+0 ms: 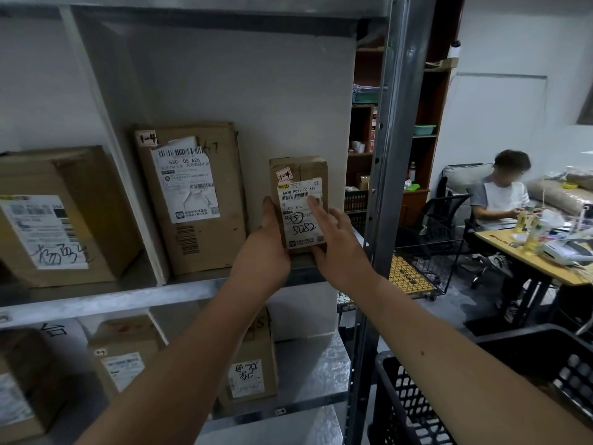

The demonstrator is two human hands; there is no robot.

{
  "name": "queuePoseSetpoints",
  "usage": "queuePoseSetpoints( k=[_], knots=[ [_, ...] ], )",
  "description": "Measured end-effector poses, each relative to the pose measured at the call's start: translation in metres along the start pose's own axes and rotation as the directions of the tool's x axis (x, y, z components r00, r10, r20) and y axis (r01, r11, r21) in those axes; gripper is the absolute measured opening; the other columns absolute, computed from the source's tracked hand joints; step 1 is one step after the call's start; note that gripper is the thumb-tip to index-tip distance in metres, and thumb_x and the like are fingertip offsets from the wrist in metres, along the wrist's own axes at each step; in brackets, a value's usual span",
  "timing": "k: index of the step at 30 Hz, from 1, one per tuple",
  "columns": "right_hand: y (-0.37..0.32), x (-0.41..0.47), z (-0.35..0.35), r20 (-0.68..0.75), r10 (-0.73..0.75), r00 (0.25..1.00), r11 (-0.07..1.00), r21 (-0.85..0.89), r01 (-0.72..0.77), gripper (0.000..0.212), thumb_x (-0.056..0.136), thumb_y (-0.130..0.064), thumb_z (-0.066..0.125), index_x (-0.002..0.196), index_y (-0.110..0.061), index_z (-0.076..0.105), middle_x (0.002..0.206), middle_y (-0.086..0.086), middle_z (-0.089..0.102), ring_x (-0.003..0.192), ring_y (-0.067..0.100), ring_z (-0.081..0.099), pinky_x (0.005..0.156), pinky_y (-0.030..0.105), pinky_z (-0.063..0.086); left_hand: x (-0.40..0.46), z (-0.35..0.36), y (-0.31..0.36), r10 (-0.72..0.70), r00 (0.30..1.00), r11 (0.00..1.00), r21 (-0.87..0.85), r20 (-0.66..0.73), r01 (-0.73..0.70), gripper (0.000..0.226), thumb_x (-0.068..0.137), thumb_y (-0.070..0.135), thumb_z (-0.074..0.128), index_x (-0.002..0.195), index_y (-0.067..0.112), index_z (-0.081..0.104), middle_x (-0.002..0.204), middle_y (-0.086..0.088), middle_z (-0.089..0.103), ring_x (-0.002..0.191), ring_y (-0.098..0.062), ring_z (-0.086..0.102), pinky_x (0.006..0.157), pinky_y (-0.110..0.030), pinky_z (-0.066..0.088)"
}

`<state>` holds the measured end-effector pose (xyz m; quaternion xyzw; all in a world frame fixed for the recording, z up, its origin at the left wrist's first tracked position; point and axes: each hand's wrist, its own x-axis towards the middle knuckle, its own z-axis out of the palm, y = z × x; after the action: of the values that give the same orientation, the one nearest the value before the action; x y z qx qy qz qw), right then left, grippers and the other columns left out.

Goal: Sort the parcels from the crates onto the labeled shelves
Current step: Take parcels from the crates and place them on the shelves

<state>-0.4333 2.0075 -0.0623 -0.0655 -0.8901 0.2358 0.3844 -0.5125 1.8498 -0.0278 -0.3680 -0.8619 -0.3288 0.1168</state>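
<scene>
A small cardboard parcel (300,175) stands upright at the right end of the upper metal shelf (179,292), its white label marked "5082" and a "1-4" sticker facing me. My left hand (268,242) grips its left side and lower edge. My right hand (337,242) holds its right side, with one finger laid across the label. To its left stands a taller parcel (192,200), also tagged "1-4". Left of a white divider sits a wide parcel (54,216). A black plastic crate (417,409) is at the lower right, under my right forearm.
The lower shelf holds several more cardboard parcels (253,370). A grey steel upright (390,155) borders the shelf on the right. Beyond it a person (500,200) sits at a cluttered wooden table (500,242), with a wire cart (426,264) and a dark bookcase (426,123) behind.
</scene>
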Motion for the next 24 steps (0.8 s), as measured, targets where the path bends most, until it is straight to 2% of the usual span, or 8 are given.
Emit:
queuePoseSetpoints(
  k=[3,6,9,11,15,17,20,24],
  knots=[
    [-0.001,-0.006,-0.002,0.000,0.027,1.000,1.000,0.003,-0.027,0.106,0.091,0.003,0.070,0.162,-0.049,0.012,0.160,0.013,0.024,0.137,0.025,0.048,0.105,0.021,0.042,-0.011,0.001,-0.003,0.024,0.999,0.998,-0.061,-0.033,-0.026,0.105,0.095,0.013,0.066,0.165,0.030,-0.011,0.139,-0.007,0.064,0.116,-0.025,0.067,0.091,-0.038,0.056],
    [-0.005,-0.011,-0.002,0.006,0.058,0.998,0.998,0.007,-0.058,0.103,0.093,0.003,0.068,0.163,-0.047,0.011,0.162,0.012,0.021,0.139,0.028,0.047,0.108,0.024,0.042,-0.024,0.004,-0.003,0.031,0.997,0.996,-0.086,-0.071,-0.037,0.104,0.096,0.017,0.068,0.164,0.035,-0.008,0.144,-0.007,0.056,0.122,-0.024,0.063,0.093,-0.035,0.053],
    [-0.010,-0.019,-0.003,0.012,0.087,0.996,0.996,0.026,-0.087,0.102,0.092,0.001,0.068,0.162,-0.048,0.012,0.164,0.011,0.018,0.142,0.031,0.046,0.109,0.042,0.052,-0.038,0.008,-0.001,0.067,0.992,0.993,-0.087,-0.102,-0.076,0.096,0.095,0.018,0.069,0.164,0.034,0.004,0.144,-0.007,0.054,0.122,-0.024,0.063,0.091,-0.034,0.055],
    [-0.014,-0.025,-0.007,0.026,0.103,0.994,0.993,0.050,-0.105,0.098,0.090,0.001,0.067,0.162,-0.041,0.016,0.163,0.007,0.018,0.146,0.030,0.040,0.108,0.046,0.053,-0.045,0.012,0.001,0.100,0.991,0.993,-0.048,-0.092,-0.105,0.092,0.095,0.022,0.070,0.164,0.031,0.010,0.146,-0.008,0.051,0.126,-0.026,0.059,0.096,-0.038,0.055],
    [-0.023,-0.047,-0.019,0.060,0.095,0.994,0.995,-0.008,-0.095,0.088,0.092,-0.008,0.070,0.162,-0.026,0.021,0.165,0.000,0.016,0.153,0.022,0.025,0.117,0.041,0.044,-0.061,0.019,0.008,0.144,0.985,0.989,0.043,-0.095,-0.140,0.084,0.094,0.031,0.070,0.161,0.026,0.021,0.152,-0.006,0.044,0.136,-0.027,0.047,0.103,-0.046,0.052],
    [-0.025,-0.063,-0.027,0.077,0.090,0.993,0.993,-0.079,-0.084,0.085,0.094,-0.015,0.069,0.162,-0.029,0.021,0.168,0.000,0.014,0.154,0.022,0.025,0.116,0.037,0.043,-0.069,0.024,0.011,0.180,0.979,0.981,0.091,-0.096,-0.171,0.080,0.092,0.032,0.071,0.159,0.023,0.028,0.151,-0.006,0.046,0.136,-0.027,0.046,0.108,-0.049,0.049],
    [-0.020,-0.089,-0.038,0.148,0.103,0.983,0.976,-0.206,-0.071,0.079,0.098,-0.021,0.065,0.164,-0.028,0.021,0.171,0.004,0.012,0.155,0.027,0.025,0.117,0.040,0.041,-0.080,0.031,0.014,0.217,0.973,0.956,0.216,-0.078,-0.196,0.077,0.092,0.038,0.070,0.158,0.023,0.033,0.154,-0.004,0.047,0.141,-0.027,0.044,0.120,-0.058,0.033],
    [-0.006,-0.124,-0.053,0.178,0.141,0.974,0.965,-0.245,-0.094,0.077,0.096,-0.015,0.064,0.163,-0.020,0.028,0.168,0.009,0.020,0.153,0.031,0.027,0.119,0.046,0.039,-0.097,0.043,0.025,0.235,0.971,0.941,0.256,-0.028,-0.221,0.075,0.093,0.042,0.067,0.157,0.025,0.032,0.157,-0.004,0.044,0.147,-0.025,0.039,0.123,-0.060,0.027]
  ],
)
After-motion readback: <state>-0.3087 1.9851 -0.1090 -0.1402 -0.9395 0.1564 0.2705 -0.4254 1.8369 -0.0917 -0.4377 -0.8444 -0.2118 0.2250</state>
